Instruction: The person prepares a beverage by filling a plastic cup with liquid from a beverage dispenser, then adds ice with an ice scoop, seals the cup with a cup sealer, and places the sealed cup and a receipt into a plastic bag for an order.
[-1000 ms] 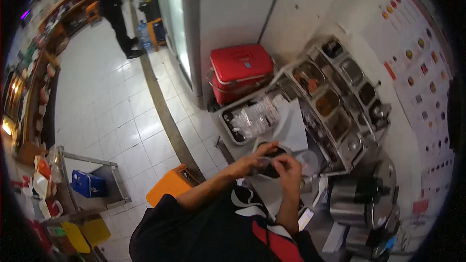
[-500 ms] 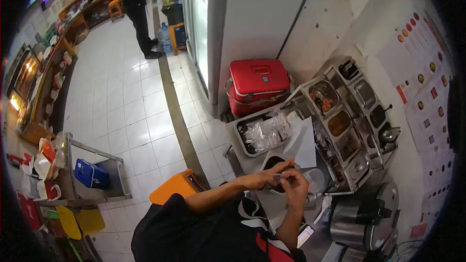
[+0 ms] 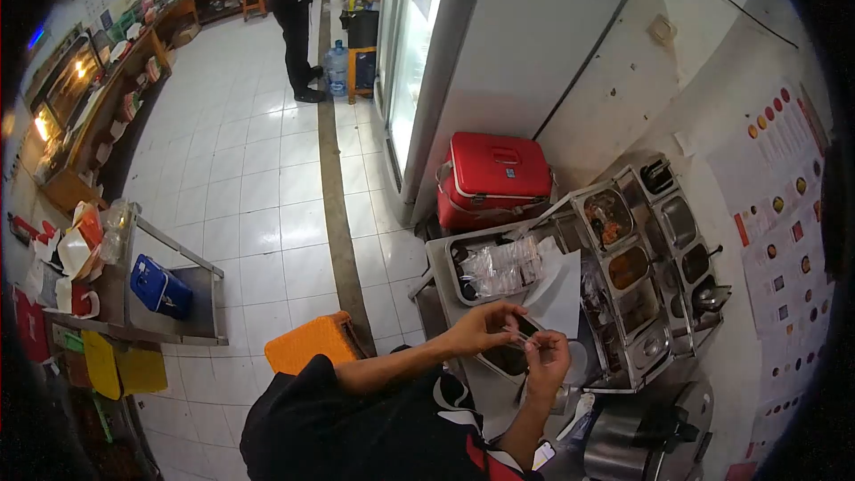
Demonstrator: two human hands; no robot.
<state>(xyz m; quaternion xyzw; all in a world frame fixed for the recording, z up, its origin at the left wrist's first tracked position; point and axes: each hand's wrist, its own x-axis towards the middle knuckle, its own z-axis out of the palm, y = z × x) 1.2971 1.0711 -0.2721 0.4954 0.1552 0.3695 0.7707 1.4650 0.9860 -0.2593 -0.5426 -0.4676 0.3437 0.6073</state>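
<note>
My left hand (image 3: pixel 486 328) and my right hand (image 3: pixel 548 362) are close together over the counter. Between their fingertips they pinch a small clear plastic piece (image 3: pixel 520 335), too small to tell exactly what it is. Just beneath my hands is a dark-filled metal container (image 3: pixel 506 358), partly covered by them. Beyond them, a metal tray (image 3: pixel 460 289) holds a pile of clear plastic packets (image 3: pixel 504 265). White paper (image 3: pixel 557 289) lies beside the tray, and a round, pale translucent container (image 3: pixel 581 363) is right of my right hand.
A stepped rack of metal food pans (image 3: pixel 631 264) stands at the right, above a steel cooker (image 3: pixel 632 432). A red cooler (image 3: pixel 499 174) sits behind the tray. An orange stool (image 3: pixel 312 343) is at my left. Another person (image 3: pixel 298 22) stands by the glass-door fridge (image 3: pixel 419 53).
My view has shifted, so the surroundings sit lower and mostly further right. My fingers have moved slightly apart, showing more of the clear plastic piece between them. The other person keeps an arm toward the fridge.
</note>
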